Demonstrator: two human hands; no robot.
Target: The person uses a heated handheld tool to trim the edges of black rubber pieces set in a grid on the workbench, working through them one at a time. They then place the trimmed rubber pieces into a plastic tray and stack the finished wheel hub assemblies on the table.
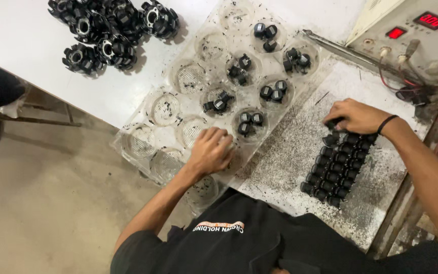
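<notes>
**Hands at a tray of small black parts**

White tabletop (36,56) and a speckled grey work plate (285,152), littered with dark shavings, fill the view above a bare concrete floor (41,203). Left hand (210,150), forearm extended from below, rests palm-down with fingers curled on the near edge of a clear plastic tray (143,144) of round, ribbed wells; whether it pinches anything cannot be told. Several far wells hold clusters of small black cylindrical parts (274,91). Right hand (356,115), a dark band at the wrist, bends over the upper end of a neat block of identical black parts (338,167) set in rows on the plate, fingertips closed on one at that end. Larger black finned, ring-shaped pieces (112,30) lie piled at the table's far left. Beige control unit (416,35) with red displays stands at the upper right.
</notes>
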